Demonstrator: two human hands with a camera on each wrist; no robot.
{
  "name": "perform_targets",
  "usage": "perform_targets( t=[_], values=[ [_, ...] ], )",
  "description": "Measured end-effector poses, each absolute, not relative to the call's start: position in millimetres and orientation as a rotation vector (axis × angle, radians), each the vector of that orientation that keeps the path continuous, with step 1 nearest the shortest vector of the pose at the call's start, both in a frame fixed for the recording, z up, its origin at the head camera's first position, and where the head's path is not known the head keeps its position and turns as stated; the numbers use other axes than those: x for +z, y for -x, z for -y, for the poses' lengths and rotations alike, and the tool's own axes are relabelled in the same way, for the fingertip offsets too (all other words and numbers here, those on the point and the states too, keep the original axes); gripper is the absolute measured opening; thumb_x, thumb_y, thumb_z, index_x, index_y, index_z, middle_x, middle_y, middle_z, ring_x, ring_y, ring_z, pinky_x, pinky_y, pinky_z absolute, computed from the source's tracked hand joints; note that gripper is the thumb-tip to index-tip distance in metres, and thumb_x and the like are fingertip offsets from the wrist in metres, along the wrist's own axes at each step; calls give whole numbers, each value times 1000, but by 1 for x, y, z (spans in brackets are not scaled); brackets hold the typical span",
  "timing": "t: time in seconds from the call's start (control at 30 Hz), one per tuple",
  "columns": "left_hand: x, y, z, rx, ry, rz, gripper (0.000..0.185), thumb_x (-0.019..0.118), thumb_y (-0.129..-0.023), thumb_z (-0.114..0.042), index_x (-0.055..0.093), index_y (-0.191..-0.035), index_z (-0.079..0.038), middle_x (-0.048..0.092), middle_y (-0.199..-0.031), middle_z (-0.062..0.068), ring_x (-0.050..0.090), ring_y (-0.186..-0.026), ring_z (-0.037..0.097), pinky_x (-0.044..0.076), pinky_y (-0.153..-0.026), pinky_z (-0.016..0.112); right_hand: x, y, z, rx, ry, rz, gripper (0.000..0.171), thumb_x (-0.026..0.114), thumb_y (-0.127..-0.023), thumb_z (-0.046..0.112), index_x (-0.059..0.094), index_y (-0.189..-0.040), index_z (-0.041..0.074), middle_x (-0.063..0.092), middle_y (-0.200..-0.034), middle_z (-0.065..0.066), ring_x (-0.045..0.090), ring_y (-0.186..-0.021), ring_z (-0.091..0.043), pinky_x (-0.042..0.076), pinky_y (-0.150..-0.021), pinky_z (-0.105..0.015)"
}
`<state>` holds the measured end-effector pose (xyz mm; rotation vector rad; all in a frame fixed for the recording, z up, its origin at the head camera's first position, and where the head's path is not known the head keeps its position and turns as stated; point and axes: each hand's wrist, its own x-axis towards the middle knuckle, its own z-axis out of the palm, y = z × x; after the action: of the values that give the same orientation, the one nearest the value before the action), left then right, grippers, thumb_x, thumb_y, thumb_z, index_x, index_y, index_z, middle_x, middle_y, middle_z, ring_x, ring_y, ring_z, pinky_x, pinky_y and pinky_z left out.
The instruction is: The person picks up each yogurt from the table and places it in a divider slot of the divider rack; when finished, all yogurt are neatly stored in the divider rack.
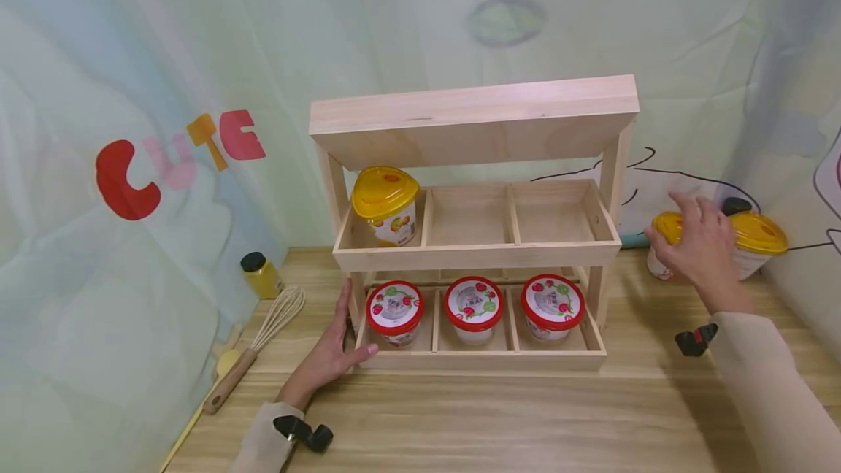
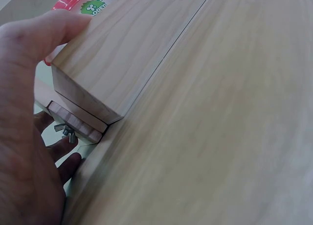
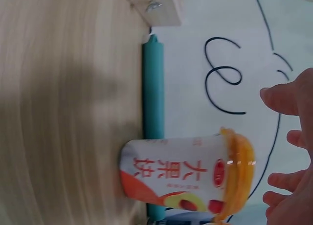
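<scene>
Left hand (image 1: 331, 356) flat against rack (image 1: 473, 239); right hand (image 1: 699, 247) spread, empty, over yellow-lidded cup (image 1: 663, 243) near table's right edge — could topple it.

A whisk (image 1: 266, 338) is lying on the wooden table (image 1: 499, 422). A yellow black-capped bottle (image 1: 260, 274) is standing behind it.

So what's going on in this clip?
A person is at a two-tier wooden rack on a wooden table. The left hand rests against the rack's lower left corner. The right hand hovers, fingers spread, over a yellow-lidded cup standing right of the rack. Three red-lidded cups fill the bottom tier; one yellow-lidded cup sits top left.
</scene>
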<state>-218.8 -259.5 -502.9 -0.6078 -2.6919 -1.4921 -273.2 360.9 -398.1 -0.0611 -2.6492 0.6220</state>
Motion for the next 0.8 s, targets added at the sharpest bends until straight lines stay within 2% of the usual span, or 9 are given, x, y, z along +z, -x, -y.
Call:
perform_targets(
  t=[0.2,0.4,0.53,0.8],
  values=[
    [-504,220,260,-1488,605,2696,132,86,-88,-27,-16,-171,-40,-11,-182,20,3,-166,57,11,-125,83,-409,280,-367,563,72,2726,75,58,-103,36,29,-166,7,22,-163,-45,23,-144,-71,18,-120,-84],
    [-505,220,260,-1462,615,2701,132,86,-88,-30,-16,-171,-39,-11,-182,20,4,-165,59,12,-124,84,-421,282,-369,607,95,2797,72,60,-103,32,33,-165,6,12,-167,-43,10,-151,-70,10,-120,-87],
    [-506,220,260,-1453,649,2679,132,86,-87,-28,-15,-172,-37,-10,-182,22,5,-164,60,13,-123,85,-433,280,-372,608,49,2738,66,62,-102,22,38,-161,6,13,-169,-41,5,-156,-66,5,-122,-87],
    [-505,220,261,-1458,648,2676,132,86,-87,-28,-15,-171,-38,-10,-182,21,4,-165,59,12,-123,85,-447,282,-374,618,-20,2612,60,65,-97,1,46,-154,6,22,-166,-40,10,-155,-64,4,-124,-84]
  ],
)
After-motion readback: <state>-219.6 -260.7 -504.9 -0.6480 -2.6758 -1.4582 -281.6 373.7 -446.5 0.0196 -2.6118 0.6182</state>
